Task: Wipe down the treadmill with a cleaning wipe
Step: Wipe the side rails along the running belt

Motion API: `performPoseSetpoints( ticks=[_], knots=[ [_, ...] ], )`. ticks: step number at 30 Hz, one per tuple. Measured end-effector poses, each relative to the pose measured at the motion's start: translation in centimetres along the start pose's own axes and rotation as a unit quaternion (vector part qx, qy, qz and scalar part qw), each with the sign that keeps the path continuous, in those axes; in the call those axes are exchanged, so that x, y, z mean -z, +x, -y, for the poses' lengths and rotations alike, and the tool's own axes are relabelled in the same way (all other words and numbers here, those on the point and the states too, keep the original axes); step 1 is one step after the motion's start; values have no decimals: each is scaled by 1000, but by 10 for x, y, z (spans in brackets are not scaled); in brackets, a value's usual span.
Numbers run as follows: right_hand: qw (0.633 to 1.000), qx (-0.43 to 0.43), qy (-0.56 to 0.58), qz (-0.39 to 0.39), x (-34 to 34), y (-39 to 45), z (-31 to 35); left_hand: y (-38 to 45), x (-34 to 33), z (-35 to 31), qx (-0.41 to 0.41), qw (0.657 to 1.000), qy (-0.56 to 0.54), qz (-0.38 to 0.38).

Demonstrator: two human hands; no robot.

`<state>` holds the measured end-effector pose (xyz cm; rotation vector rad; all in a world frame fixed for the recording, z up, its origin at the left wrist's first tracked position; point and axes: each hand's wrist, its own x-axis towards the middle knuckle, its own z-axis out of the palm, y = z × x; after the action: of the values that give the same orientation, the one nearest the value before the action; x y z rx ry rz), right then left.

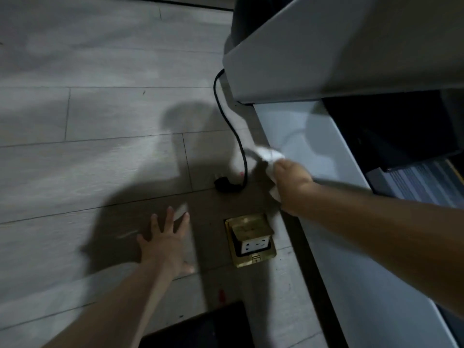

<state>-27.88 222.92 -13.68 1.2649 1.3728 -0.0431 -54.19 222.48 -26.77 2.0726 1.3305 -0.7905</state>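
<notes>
Right hand (292, 180) grips a white wipe (270, 156) at the treadmill (308, 136) side rail; left hand (164, 243) spread above floor (88, 116).

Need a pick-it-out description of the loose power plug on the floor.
Start at the treadmill's pale side rail on the right. A black cable drops from its front housing and runs along the floor beside the rail, ending in the black plug, beyond the brass floor socket. It lies unplugged, the only black lump there.
</notes>
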Motion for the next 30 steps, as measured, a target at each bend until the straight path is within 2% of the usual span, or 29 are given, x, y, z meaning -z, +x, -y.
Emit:
performPoseSetpoints(
  ticks=[1, 3, 4, 6, 8, 12, 16, 18, 21, 27, 30],
  knots=[
    [998, 37, -43, 21, 0, -1, 2, 1, -1, 0, -1, 1000, 0, 0],
    [997, -6, 46, 57, 11, -5, -8, 1, 0, -2, 0, 1000, 7, 0],
    [998, -32, 43, 32, 19, 7, -17, 0, 1, -3, 1, 1000, 9, 3],
    [992, -97, -81, -25, 46, 18, -43, 1, 2, -4, 3, 1000, 7, 3],
    [975, -116, -179, -56, 56, 22, -54, 2, 3, -2, 4, 1000, 7, 0],
    [977, -153, -126, -76, 32, 4, -42, 3, 1, 1, -1, 1000, 2, -14],
    [984, -126, -47, -120, 4, -59, -41, 7, -5, 3, 0, 999, 3, -51],
    [982, -123, -47, -135, -7, -82, -34, 8, -7, 4, 5, 998, 7, -58],
    [984, -110, -50, -128, -16, -106, -22, 7, -3, 6, -3, 999, 17, -44],
    [983, -59, -20, -172, -56, -164, 0, -5, 5, 5, -16, 998, 58, -32],
    [983, -49, 14, -177, -86, -205, 27, -12, -3, -2, -39, 993, 78, -82]
  ],
)
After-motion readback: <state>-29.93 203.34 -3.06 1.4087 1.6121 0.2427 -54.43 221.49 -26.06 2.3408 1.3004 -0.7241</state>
